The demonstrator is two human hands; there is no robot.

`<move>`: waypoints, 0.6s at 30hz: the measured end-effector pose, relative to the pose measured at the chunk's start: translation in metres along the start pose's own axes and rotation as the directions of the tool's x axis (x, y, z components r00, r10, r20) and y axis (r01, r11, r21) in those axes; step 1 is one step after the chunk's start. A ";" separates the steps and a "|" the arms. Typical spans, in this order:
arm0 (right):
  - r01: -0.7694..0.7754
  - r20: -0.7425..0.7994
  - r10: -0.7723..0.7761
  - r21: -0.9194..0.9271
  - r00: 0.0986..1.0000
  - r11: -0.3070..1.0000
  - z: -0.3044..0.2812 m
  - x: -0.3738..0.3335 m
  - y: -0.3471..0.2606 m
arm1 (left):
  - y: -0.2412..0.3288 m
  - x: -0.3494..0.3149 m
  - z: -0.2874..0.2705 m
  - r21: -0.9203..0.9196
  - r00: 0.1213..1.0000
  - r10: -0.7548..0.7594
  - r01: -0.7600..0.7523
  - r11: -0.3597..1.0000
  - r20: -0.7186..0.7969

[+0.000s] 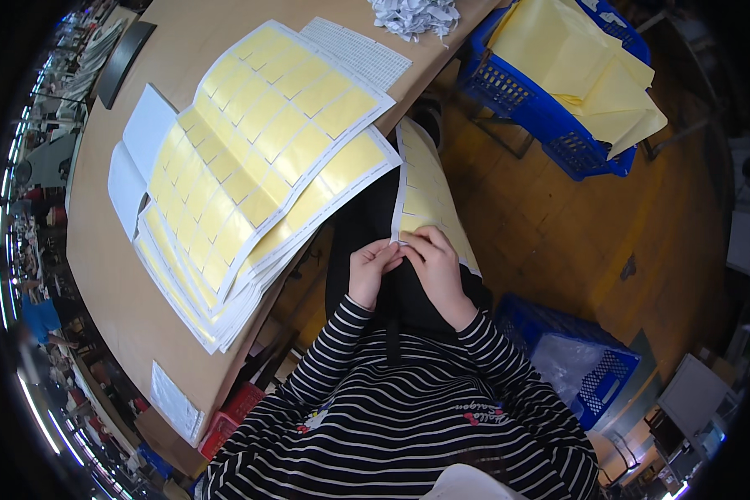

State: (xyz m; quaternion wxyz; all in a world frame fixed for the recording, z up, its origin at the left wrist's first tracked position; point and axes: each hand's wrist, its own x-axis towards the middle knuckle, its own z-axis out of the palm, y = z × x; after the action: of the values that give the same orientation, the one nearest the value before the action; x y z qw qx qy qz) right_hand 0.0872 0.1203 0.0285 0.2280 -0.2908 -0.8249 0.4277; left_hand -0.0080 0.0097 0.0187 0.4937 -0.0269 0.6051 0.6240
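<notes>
A yellow sheet (427, 187) with a white border and short dark cut lines lies over my lap, hanging down on the right. At its near left corner my left hand (373, 271) is closed, thumb and fingers pinching the white edge. Right beside it my right hand (435, 268) is closed on the same corner, fingertips touching those of the left. Whatever small piece lies between the fingertips is mostly hidden. A stack of similar yellow sheets (262, 125) rests on the table to the left, fanned out and overhanging the table's near edge.
The brown table (100, 242) bears white paper (150, 125), a dark bar (125, 62), a clear packet (175, 400) and white scraps (415, 15). A blue crate (508, 87) of yellow paper stands far right; another blue crate (612, 379) holds clear plastic near me. A red basket (233, 417) stands lower left.
</notes>
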 end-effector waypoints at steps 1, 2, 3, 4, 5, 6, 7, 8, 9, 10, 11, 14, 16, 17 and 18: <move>0.049 -0.001 -0.049 -0.038 0.999 0.998 0.001 -0.001 -0.001 | -0.001 -0.001 0.001 -0.008 1.000 0.007 -0.007 1.000 -0.008; 0.031 0.013 -0.030 -0.032 0.999 0.999 0.002 -0.003 -0.001 | -0.002 -0.002 0.001 -0.007 1.000 0.007 -0.007 1.000 -0.018; 0.015 0.019 -0.015 -0.023 1.000 1.000 0.003 -0.003 -0.001 | -0.002 -0.002 0.001 -0.013 1.000 0.010 -0.010 1.000 -0.020; -0.005 0.019 0.005 -0.016 1.000 1.000 0.003 -0.003 -0.001 | -0.003 -0.003 0.001 -0.018 1.000 0.014 -0.014 1.000 -0.022; -0.008 0.042 0.008 -0.003 0.999 1.000 0.003 -0.003 0.000 | -0.003 -0.003 0.001 -0.021 1.000 0.018 -0.018 1.000 -0.021; -0.017 0.060 0.017 0.008 0.998 1.000 0.003 -0.002 0.001 | -0.003 -0.003 0.000 -0.023 1.000 0.022 -0.023 0.999 -0.021; -0.021 0.080 0.020 0.020 0.997 1.000 0.002 -0.001 0.002 | -0.003 -0.003 0.000 -0.026 1.000 0.018 -0.019 0.999 -0.024; -0.029 0.087 0.026 0.035 0.996 0.999 0.002 0.000 0.002 | -0.004 -0.003 -0.001 -0.010 0.999 0.039 -0.039 0.999 -0.011; -0.033 0.096 0.028 0.050 0.995 0.998 0.001 0.001 0.003 | -0.004 -0.004 -0.001 0.006 0.999 0.050 -0.050 0.999 -0.002; -0.033 0.112 0.025 0.070 0.993 0.997 0.000 0.002 0.003 | -0.004 -0.004 -0.001 0.016 0.998 0.063 -0.063 0.998 0.008; -0.039 0.122 0.031 0.063 0.992 0.997 -0.001 0.002 0.003 | -0.005 -0.004 -0.001 0.026 0.997 0.071 -0.071 0.997 0.005; -0.047 0.099 0.039 0.073 0.994 0.996 -0.001 0.001 0.000 | -0.005 -0.004 0.000 0.020 0.997 0.081 -0.081 0.997 -0.004; -0.043 -0.007 0.044 0.108 0.999 0.993 0.002 -0.003 -0.002 | -0.006 -0.004 0.001 -0.012 0.998 0.057 -0.057 0.998 -0.021; -0.033 -0.020 0.035 0.088 0.999 0.996 0.003 -0.004 -0.002 | -0.007 -0.004 0.001 -0.005 0.998 0.064 -0.064 0.998 -0.021; -0.013 -0.025 0.014 0.070 1.000 0.997 0.005 -0.006 -0.002 | -0.007 -0.004 0.001 0.003 0.997 0.070 -0.070 0.998 -0.021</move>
State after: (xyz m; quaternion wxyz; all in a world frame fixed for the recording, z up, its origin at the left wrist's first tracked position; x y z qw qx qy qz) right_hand 0.0875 0.1126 0.0269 0.2455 -0.2937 -0.8046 0.4539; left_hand -0.0008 0.0067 0.0163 0.4650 -0.0119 0.6115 0.6401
